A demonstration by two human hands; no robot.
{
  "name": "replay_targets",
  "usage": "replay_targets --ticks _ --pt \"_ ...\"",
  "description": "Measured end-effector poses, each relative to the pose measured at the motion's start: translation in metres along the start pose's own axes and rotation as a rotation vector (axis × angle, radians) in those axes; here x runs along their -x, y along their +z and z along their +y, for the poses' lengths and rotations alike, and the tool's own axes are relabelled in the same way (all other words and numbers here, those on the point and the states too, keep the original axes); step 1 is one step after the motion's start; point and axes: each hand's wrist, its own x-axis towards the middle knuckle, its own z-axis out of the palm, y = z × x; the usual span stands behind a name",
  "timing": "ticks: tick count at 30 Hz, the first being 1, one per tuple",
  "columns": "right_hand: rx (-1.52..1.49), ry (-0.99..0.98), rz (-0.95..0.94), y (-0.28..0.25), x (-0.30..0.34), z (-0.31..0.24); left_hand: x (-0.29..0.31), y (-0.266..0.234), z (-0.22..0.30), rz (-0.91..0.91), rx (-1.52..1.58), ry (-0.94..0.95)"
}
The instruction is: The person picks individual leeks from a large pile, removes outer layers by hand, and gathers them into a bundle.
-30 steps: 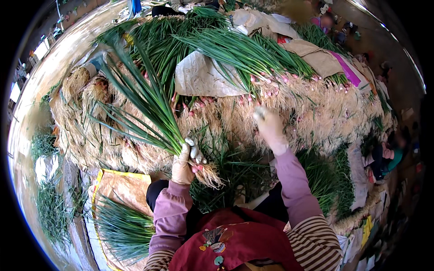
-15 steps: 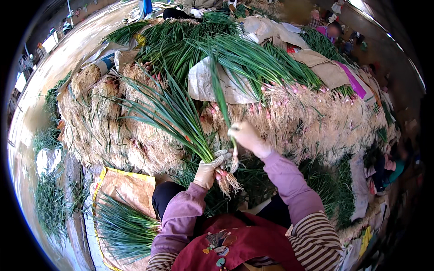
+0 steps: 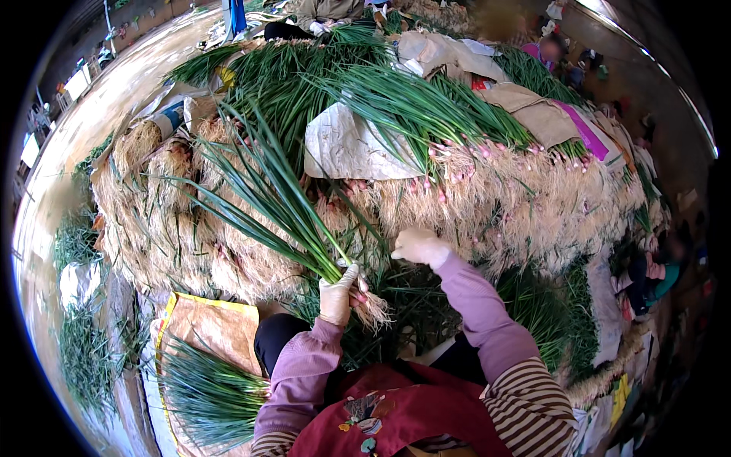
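Note:
My left hand (image 3: 336, 298), in a pale glove, is closed around a bunch of spring onions (image 3: 303, 242). Their long green leaves fan up and to the left, while pinkish bulbs and stringy roots (image 3: 371, 309) stick out to the right of the fist. To the right of the bunch, and apart from it, is my gloved right hand (image 3: 422, 248) with its fingers curled together. A thin dark green leaf (image 3: 356, 207) ends close to its fingertips; whether the fingers hold it is unclear.
Ahead lies a broad heap of spring onions (image 3: 426, 107), roots (image 3: 510, 202) toward me, partly under a whitish sack (image 3: 354, 145). A smaller bunch (image 3: 209, 388) rests on a yellow-edged sack (image 3: 217, 324) at lower left. Another person (image 3: 327, 14) sits beyond the heap.
The single spring onion from my right hand now lies with the bunch in my left. My right hand has moved slightly down, and the left hand and bunch slightly left.

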Motion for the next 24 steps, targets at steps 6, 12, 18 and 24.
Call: replay_targets --ticks 6,12,18,24 --pt "-0.021 0.280 0.960 -0.130 -0.041 0.041 -0.010 -0.003 -0.008 -0.084 0.220 -0.043" --pt "0.005 0.257 0.746 -0.121 -0.058 0.017 -0.018 -0.011 -0.016 -0.123 0.191 -0.133" --pt "-0.672 -0.190 0.241 -0.030 0.012 -0.065 -0.015 -0.005 -0.010 -0.117 0.109 -0.204" --pt "-0.752 -0.244 0.480 0.017 0.004 -0.066 -0.011 0.004 -0.006 0.002 0.031 -0.111"
